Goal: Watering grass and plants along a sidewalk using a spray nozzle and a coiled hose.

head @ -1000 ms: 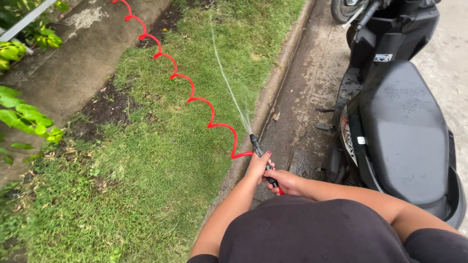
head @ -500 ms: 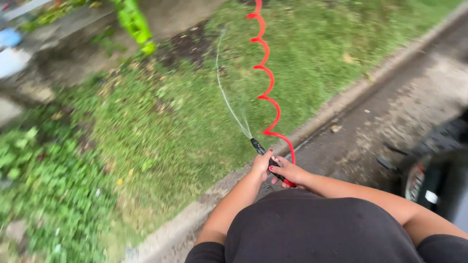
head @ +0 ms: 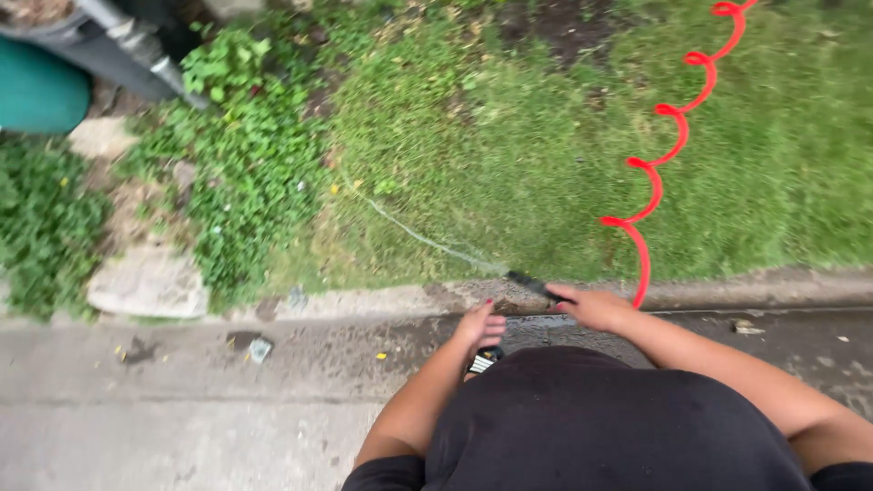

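Note:
My right hand (head: 596, 307) grips a black spray nozzle (head: 534, 285) that points left over the curb. A thin jet of water (head: 418, 238) runs from it across the grass toward the leafy plants. A red coiled hose (head: 657, 175) rises from the nozzle's rear up to the top right. My left hand (head: 482, 325) is off the nozzle, held loosely above the wet pavement with its fingers curled and nothing in it. My black shirt fills the bottom of the view.
A concrete curb (head: 364, 298) separates the lawn (head: 546, 136) from the wet pavement (head: 182, 409). Leafy green plants (head: 245, 155) and flat stones (head: 150, 284) lie at left. A teal container (head: 36, 91) and grey pipes (head: 136, 45) sit top left.
The view has swung left, and the scooter has left the view. The jet now points left toward the plants. My left hand has come off the nozzle.

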